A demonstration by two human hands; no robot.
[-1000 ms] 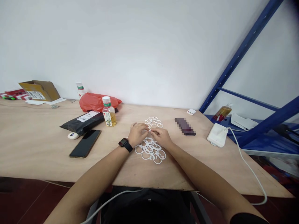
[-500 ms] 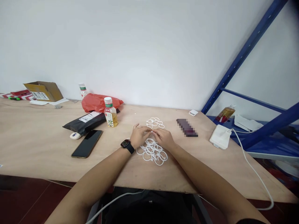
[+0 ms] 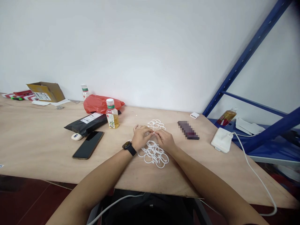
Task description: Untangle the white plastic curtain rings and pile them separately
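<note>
A heap of white plastic rings (image 3: 153, 153) lies on the wooden table (image 3: 42, 150) in front of me. A smaller group of white rings (image 3: 156, 124) sits a little farther back. My left hand (image 3: 140, 136), with a black watch on the wrist, and my right hand (image 3: 166, 139) meet just above the near heap. The fingertips of both hands pinch together on one white ring between them. The fingers of both hands are curled.
Left of my hands lie a black phone (image 3: 88, 145), a white mouse (image 3: 76, 136), a black parcel bag (image 3: 86, 122), a tea bottle (image 3: 112, 118) and a red bag (image 3: 100, 103). A white charger (image 3: 222, 139) with a cable lies at right, beside blue shelving (image 3: 262, 125). A cardboard box (image 3: 46, 91) stands far left.
My hands stay together on the ring, with only small finger movements. The view has shifted slightly, so everything sits a little to the right and lower.
</note>
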